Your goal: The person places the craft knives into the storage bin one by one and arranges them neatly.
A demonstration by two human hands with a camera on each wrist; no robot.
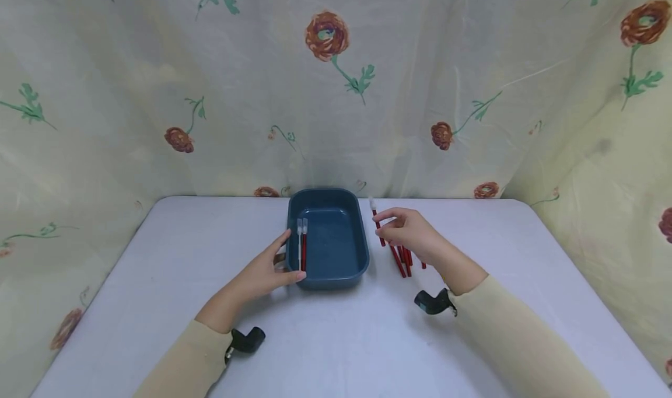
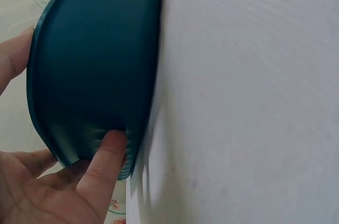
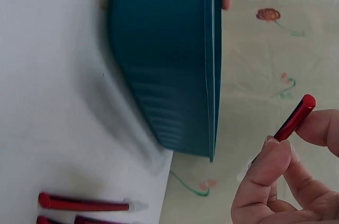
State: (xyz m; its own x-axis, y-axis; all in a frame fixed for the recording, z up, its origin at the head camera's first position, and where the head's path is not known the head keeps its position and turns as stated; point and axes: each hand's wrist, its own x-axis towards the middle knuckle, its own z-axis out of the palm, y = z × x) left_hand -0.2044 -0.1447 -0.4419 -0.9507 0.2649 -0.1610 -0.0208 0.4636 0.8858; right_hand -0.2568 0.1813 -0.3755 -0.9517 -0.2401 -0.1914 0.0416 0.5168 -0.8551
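Observation:
My left hand (image 1: 265,272) grips a dark blue rectangular tray (image 1: 364,234) at its front left corner, thumb at the front rim and fingers along the left wall. Inside, two slim sticks with clear caps lie side by side at the left: a red stick (image 1: 304,249) and a paler, whitish-looking stick (image 1: 300,249). Just right of the tray, my right hand (image 1: 412,234) pinches a red pen-like stick (image 3: 295,118) between thumb and fingers, its clear-capped end pointing away from me. Below that hand, several similar red sticks (image 1: 397,262) lie on the table, partly hidden by it.
A white-covered table (image 1: 336,345) carries everything. Behind and beside it hangs a floral curtain (image 1: 236,94), close to the tray's far end. Black wrist cameras (image 1: 433,302) stick out from both sleeves.

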